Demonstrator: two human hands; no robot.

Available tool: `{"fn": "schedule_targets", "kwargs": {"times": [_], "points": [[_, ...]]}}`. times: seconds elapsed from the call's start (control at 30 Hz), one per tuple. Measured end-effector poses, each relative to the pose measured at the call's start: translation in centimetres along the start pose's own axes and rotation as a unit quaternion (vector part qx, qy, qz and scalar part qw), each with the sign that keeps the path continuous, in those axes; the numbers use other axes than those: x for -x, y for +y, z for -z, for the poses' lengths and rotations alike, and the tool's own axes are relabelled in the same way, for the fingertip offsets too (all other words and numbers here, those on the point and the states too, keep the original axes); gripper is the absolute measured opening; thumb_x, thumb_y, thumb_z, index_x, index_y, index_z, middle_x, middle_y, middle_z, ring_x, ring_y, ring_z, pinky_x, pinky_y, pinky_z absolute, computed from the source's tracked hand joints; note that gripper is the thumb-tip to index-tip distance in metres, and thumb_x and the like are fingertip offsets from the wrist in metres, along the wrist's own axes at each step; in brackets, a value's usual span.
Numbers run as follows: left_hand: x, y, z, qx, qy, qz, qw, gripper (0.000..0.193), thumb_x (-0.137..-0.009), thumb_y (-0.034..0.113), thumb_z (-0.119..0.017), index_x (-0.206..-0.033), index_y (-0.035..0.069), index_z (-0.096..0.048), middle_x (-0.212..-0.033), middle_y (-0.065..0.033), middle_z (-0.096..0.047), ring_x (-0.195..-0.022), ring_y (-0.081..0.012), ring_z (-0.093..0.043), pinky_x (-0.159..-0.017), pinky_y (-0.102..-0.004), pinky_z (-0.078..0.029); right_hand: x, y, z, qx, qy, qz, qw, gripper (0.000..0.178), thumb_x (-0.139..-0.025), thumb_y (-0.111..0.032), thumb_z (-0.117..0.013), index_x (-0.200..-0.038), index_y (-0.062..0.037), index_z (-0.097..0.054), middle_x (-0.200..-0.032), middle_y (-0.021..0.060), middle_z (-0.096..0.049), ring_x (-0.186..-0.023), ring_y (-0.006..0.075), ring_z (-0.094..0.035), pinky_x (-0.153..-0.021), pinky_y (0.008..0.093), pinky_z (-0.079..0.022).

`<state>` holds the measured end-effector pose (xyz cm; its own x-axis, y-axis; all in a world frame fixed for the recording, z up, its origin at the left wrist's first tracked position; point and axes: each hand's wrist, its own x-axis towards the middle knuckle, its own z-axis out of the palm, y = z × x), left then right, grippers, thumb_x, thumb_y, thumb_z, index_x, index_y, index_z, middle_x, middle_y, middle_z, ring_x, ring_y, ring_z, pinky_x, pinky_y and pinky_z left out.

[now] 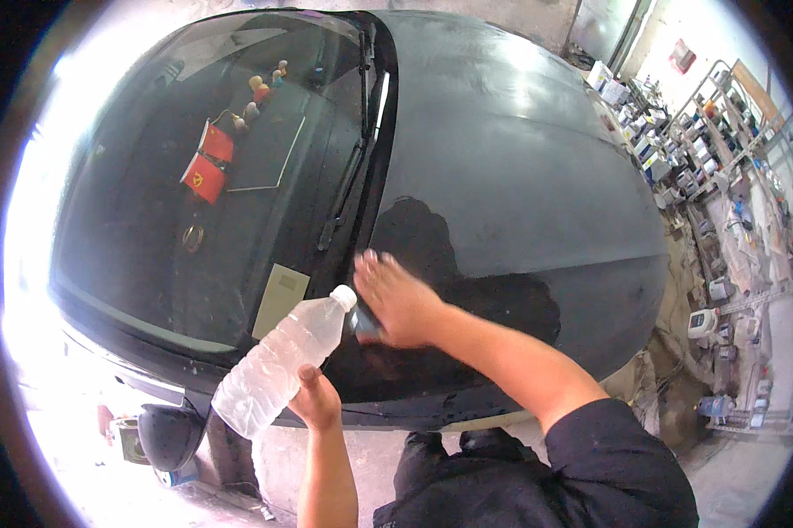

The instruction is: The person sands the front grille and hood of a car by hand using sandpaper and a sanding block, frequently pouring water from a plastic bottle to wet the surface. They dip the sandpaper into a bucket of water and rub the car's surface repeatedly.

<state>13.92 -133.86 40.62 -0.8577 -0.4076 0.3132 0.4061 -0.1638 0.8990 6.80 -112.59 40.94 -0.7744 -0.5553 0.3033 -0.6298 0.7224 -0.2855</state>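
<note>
A clear, frosty-looking plastic bottle [277,365] with a white cap is tilted in my left hand [315,400], its cap end up and toward the right. Just beyond the cap, my right hand [401,304] lies on the black car hood [519,185], close to the windshield's base. The fingers are stretched forward and slightly blurred. Beneath the palm shows part of a small dark grey pad [366,326]; its exact kind cannot be made out. Dark, wet-looking patches on the hood contrast with its duller grey surface farther off.
The windshield [141,238] fills the left, with wipers [352,176] along its base. Small red flags [204,167], figurines and a pale card [280,299] show behind or on the glass. A side mirror [169,437] sticks out lower left. Cluttered racks of cans [704,158] line the right.
</note>
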Motion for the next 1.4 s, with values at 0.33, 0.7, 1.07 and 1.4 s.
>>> {"fn": "schedule_targets", "kwargs": {"times": [0.33,0.7,1.07,1.4], "points": [[-2.4,0.0,-2.4,-0.007,-0.024,0.033,0.999,0.083,-0.083,0.040,-0.075,-0.143,0.003,-0.031,-0.142,-0.0142,-0.044,-0.130,-0.0340,-0.046,-0.106,-0.0496,-0.042,-3.9,2.7,1.9,0.046,-0.002,-0.069,0.997,0.086,-0.083,-0.058,-0.060,-0.131,0.0116,-0.044,-0.144,0.0284,-0.039,-0.137,0.0410,-0.033,-0.116,0.0480,-0.023],[-5.3,-0.6,-5.2,0.034,-0.056,0.012,0.998,0.080,-0.087,0.036,-0.072,-0.144,0.004,-0.027,-0.140,-0.0152,-0.046,-0.127,-0.0339,-0.049,-0.103,-0.0496,-0.045,-5.3,7.5,6.6,0.042,-0.094,-0.219,0.970,0.090,-0.085,-0.055,-0.059,-0.140,0.0109,-0.034,-0.149,0.0298,-0.030,-0.143,0.0400,-0.023,-0.119,0.0458,-0.017],[-5.5,-1.5,-6.3,0.069,-0.131,0.017,0.989,0.073,-0.088,0.034,-0.071,-0.143,0.005,-0.032,-0.139,-0.0123,-0.047,-0.128,-0.0308,-0.048,-0.107,-0.0483,-0.042,6.2,10.1,6.5,0.066,0.031,-0.340,0.938,0.088,-0.081,-0.053,-0.065,-0.136,0.0104,-0.039,-0.150,0.0289,-0.028,-0.143,0.0430,-0.021,-0.118,0.0493,-0.015],[-4.8,-2.0,-9.2,0.060,-0.177,0.057,0.981,0.086,-0.083,0.046,-0.073,-0.144,0.004,-0.029,-0.138,-0.0138,-0.045,-0.126,-0.0309,-0.049,-0.106,-0.0487,-0.042,18.3,12.1,6.4,0.190,0.082,-0.387,0.899,0.085,-0.083,-0.047,-0.065,-0.137,0.0116,-0.036,-0.150,0.0319,-0.026,-0.144,0.0426,-0.019,-0.118,0.0480,-0.015]]}}
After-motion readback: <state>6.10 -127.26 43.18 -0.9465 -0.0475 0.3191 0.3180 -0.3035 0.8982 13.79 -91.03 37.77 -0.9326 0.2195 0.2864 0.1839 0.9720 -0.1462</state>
